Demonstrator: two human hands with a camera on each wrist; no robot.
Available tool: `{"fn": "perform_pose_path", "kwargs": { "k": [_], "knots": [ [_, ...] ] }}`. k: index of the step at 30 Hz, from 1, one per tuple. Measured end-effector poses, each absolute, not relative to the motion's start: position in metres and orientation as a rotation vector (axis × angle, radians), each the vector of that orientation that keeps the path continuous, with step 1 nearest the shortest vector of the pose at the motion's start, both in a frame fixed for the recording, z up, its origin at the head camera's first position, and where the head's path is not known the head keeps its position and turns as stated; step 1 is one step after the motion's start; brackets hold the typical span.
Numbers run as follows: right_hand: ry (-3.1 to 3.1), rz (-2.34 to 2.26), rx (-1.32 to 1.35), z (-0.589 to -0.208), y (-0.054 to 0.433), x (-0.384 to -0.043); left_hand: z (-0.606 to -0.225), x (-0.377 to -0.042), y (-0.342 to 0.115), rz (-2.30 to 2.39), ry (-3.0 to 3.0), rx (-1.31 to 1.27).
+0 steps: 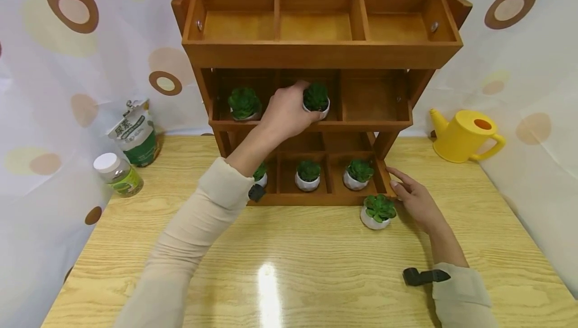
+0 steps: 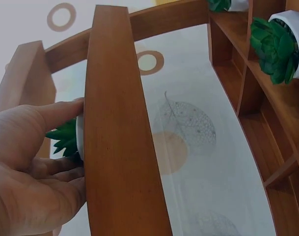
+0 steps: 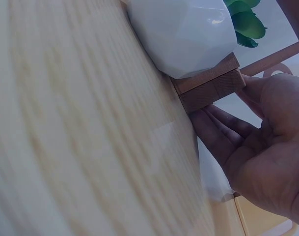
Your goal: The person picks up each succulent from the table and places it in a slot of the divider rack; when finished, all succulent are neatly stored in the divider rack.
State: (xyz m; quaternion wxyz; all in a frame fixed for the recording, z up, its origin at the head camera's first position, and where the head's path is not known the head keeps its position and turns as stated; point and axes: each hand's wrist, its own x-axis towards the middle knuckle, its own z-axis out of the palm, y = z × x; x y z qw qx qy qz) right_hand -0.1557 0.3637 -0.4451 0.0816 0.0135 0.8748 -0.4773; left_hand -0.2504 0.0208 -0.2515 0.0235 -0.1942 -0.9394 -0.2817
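A three-tier wooden shelf (image 1: 316, 56) has compartments on each tier. My left hand (image 1: 289, 110) grips a succulent in a white pot (image 1: 316, 98) at the middle tier's centre compartment. In the left wrist view its green leaves (image 2: 66, 138) show between thumb and fingers; a wooden board hides most of the pot. Another succulent (image 1: 244, 103) sits in that tier's left compartment. Low on the right, my right hand (image 1: 417, 205) holds the shelf's front corner (image 3: 213, 91), thumb on its upper edge, fingers along the outer side. Beside this corner a potted succulent (image 1: 378, 211) stands on the table.
The bottom tier holds three potted succulents, left (image 1: 260, 173), centre (image 1: 308, 176) and right (image 1: 358, 174). A yellow watering can (image 1: 465, 136) stands at the right. A white-capped jar (image 1: 119, 175) and a clipped green-and-white pouch (image 1: 137, 137) are at the left. Patterned cloth (image 1: 537, 87) hangs behind the wooden table (image 1: 316, 268).
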Motion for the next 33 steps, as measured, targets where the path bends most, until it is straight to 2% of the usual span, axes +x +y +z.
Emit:
{"fn": "perform_pose_path", "kwargs": {
  "k": [11, 20, 27, 33],
  "knots": [
    [2.604, -1.427, 0.043, -0.445, 0.361, -0.155, -0.252, -0.245, 0.018, -0.886, -2.942, -0.592],
    [2.624, -1.389, 0.046, -0.441, 0.362, -0.157, -0.235, -0.229, 0.000, -1.016, -2.860, -0.610],
    [2.627, -1.389, 0.040, -0.441, 0.363, -0.155, -0.228, -0.194, -0.002, -1.071, -2.689, -0.824],
    [2.638, -1.382, 0.037, -0.443, 0.362, -0.155, -0.245, -0.166, 0.008, -1.157, -2.638, -1.026]
  ]
}}
